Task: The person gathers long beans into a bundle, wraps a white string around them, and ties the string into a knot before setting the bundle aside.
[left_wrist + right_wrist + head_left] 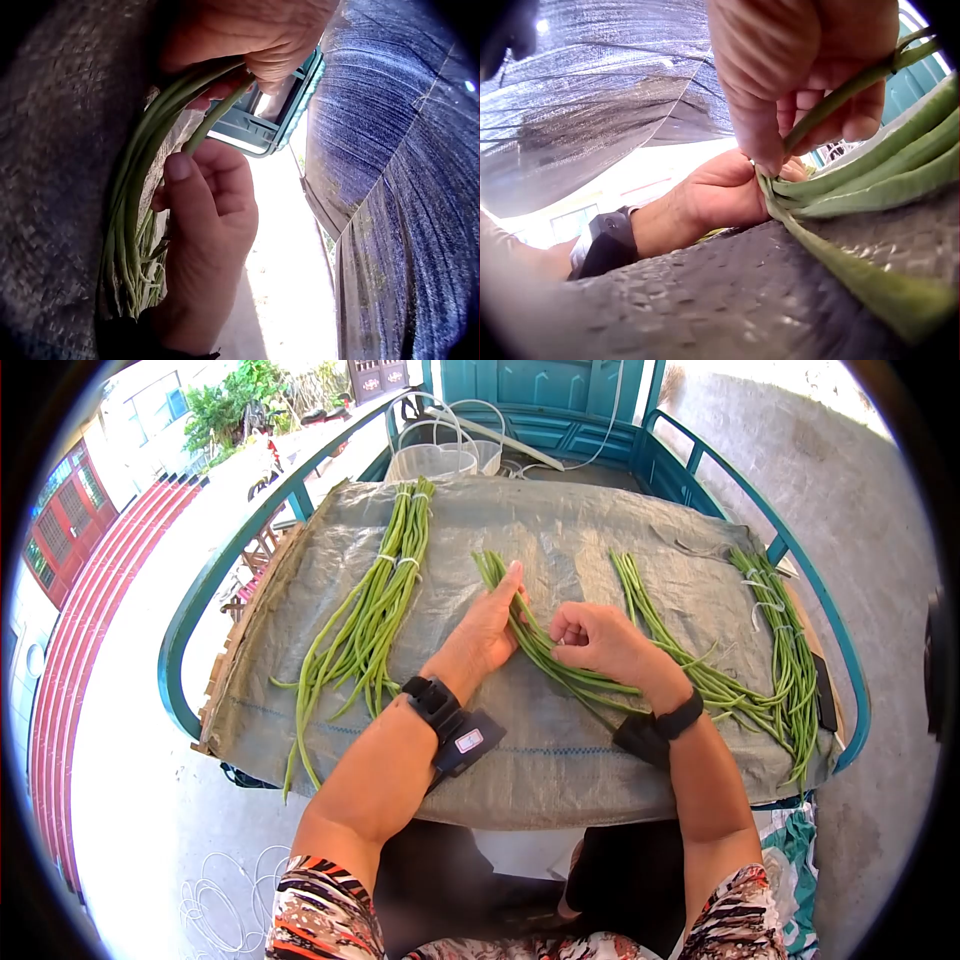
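In the head view my left hand (490,625) grips a small bunch of long green beans (590,682) near its upper end, the tips sticking out past the thumb. My right hand (605,642) is close beside it, over the bunch, with its fingers curled. The left wrist view shows the right hand (206,217) pinching a single bean (217,120) between thumb and fingers; this bean runs up to the left hand (259,34). The other beans (124,225) hang in a curve beside it. In the right wrist view the right thumb (761,139) presses against the bean.
Tied bundles of beans (395,580) lie left on the grey woven sheet (480,790). Loose beans (660,630) and another tied bundle (785,640) lie right. Teal cart rails (185,630) flank the sheet. A clear bucket (430,463) stands behind; a dark flat object (825,695) sits at the right edge.
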Demonstrator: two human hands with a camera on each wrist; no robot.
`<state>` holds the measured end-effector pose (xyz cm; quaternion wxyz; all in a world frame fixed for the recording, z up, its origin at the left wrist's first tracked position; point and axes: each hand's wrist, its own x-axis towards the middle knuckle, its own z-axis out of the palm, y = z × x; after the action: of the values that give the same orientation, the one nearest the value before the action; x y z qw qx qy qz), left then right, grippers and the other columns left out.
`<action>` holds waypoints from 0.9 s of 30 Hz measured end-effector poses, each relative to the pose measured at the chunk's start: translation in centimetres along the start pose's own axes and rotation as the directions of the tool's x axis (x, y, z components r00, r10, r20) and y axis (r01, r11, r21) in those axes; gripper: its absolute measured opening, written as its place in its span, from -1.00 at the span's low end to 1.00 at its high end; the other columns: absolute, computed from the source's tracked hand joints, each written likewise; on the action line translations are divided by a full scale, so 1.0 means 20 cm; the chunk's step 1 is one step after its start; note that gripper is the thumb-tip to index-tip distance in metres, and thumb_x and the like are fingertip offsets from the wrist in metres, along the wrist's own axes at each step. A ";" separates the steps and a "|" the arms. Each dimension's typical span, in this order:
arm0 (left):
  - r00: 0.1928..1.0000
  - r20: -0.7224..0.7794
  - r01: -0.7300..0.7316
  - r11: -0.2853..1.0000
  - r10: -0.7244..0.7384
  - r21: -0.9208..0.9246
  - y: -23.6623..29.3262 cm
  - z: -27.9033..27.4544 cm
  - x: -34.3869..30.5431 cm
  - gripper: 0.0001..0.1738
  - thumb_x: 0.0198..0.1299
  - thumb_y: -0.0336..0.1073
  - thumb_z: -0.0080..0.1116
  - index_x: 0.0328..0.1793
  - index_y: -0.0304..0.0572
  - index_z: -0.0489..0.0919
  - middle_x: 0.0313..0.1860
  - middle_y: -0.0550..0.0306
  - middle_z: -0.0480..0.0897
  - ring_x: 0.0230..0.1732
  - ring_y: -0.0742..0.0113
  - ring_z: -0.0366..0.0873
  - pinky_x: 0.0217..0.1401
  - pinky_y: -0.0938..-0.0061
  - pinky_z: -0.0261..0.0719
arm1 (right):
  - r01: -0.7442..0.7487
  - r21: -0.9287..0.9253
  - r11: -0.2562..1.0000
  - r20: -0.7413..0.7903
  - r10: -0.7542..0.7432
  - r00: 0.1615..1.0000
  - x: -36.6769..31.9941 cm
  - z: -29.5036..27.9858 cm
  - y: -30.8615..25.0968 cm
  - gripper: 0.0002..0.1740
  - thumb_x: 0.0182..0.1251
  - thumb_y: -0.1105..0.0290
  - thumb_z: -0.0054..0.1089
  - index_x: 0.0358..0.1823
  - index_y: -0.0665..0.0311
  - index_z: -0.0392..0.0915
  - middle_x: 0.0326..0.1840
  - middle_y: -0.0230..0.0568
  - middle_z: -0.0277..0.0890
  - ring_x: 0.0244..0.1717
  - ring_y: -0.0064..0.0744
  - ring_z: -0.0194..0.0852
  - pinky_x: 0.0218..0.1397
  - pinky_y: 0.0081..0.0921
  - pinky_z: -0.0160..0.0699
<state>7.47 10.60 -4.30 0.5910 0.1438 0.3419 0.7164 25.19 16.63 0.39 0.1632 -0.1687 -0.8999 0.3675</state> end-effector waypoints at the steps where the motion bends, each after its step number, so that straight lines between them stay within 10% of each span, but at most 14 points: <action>1: 1.000 -0.013 0.001 1.000 -0.001 0.009 0.00 0.00 0.00 -0.68 0.25 -0.01 0.21 -0.34 -0.01 0.43 -0.52 0.29 0.42 -0.51 0.38 0.33 -0.33 0.37 0.43 | -0.009 -0.009 1.000 0.009 0.009 1.000 0.00 0.00 0.00 -0.83 0.05 0.45 0.28 -0.34 0.30 0.48 -0.54 -0.35 0.42 -0.48 -0.55 0.39 -0.38 -0.57 0.38; 3: 1.000 0.018 0.013 1.000 -0.013 0.013 0.00 -0.01 0.00 -0.66 0.25 0.01 0.20 -0.36 -0.01 0.42 -0.53 0.28 0.42 -0.50 0.39 0.36 -0.37 0.41 0.44 | -0.028 -0.028 0.999 0.025 0.029 0.999 0.00 -0.01 -0.01 -0.79 0.02 0.39 0.28 -0.33 0.30 0.51 -0.50 -0.20 0.52 -0.45 -0.36 0.51 -0.33 -0.46 0.45; 9: 1.000 0.021 0.019 1.000 -0.019 -0.020 0.01 0.01 -0.02 -0.68 0.36 -0.01 0.03 -0.34 -0.02 0.40 -0.53 0.27 0.42 -0.44 0.33 0.39 -0.29 0.36 0.47 | -0.008 -0.033 0.999 0.031 0.009 0.999 -0.01 0.00 0.00 -0.82 0.07 0.46 0.31 -0.36 0.32 0.49 -0.58 -0.38 0.40 -0.51 -0.62 0.34 -0.42 -0.58 0.35; 12: 0.999 0.031 0.031 0.997 -0.028 -0.071 0.01 0.02 -0.03 -0.69 0.39 -0.01 -0.02 -0.31 -0.01 0.39 -0.54 0.30 0.39 -0.44 0.32 0.37 -0.26 0.36 0.46 | -0.119 -0.013 0.993 0.050 0.119 0.992 -0.02 -0.02 -0.02 -0.79 0.11 0.28 0.25 -0.32 0.25 0.54 -0.49 -0.17 0.54 -0.42 -0.22 0.53 -0.29 -0.38 0.45; 15: 0.993 0.114 0.033 0.996 -0.024 -0.079 0.02 -0.01 -0.02 -0.72 0.39 -0.03 -0.01 -0.28 -0.01 0.38 -0.56 0.33 0.36 -0.46 0.36 0.36 -0.25 0.37 0.45 | -0.392 -0.186 0.901 -0.204 0.354 0.913 0.00 -0.09 -0.01 -0.72 0.20 0.14 0.15 -0.29 0.21 0.57 -0.45 -0.16 0.58 -0.38 -0.08 0.54 -0.25 -0.30 0.45; 19: 0.996 0.079 0.028 0.999 -0.030 0.026 0.02 -0.01 -0.01 -0.75 0.37 -0.08 0.04 -0.26 -0.03 0.39 -0.59 0.34 0.34 -0.51 0.44 0.34 -0.25 0.41 0.44 | -0.543 -0.444 0.713 -0.590 0.224 0.776 -0.05 -0.23 0.20 -0.67 0.23 0.06 0.04 -0.23 0.12 0.60 -0.20 -0.16 0.62 -0.14 -0.07 0.56 -0.16 -0.20 0.48; 27: 0.998 0.057 0.033 0.999 -0.031 -0.034 0.01 -0.02 -0.01 -0.76 0.35 -0.11 0.08 -0.22 -0.10 0.45 -0.45 0.25 0.51 -0.41 0.36 0.50 -0.23 0.34 0.59 | -0.735 -0.261 0.626 -0.474 0.580 0.663 -0.10 -0.32 0.40 -0.67 0.01 0.12 0.32 -0.21 0.08 0.61 -0.18 -0.25 0.63 -0.10 -0.16 0.58 -0.07 -0.23 0.49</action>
<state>7.12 10.21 -4.33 0.6141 0.1480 0.3147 0.7084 31.11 25.04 -1.38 0.1279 -0.5839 -0.7861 0.1571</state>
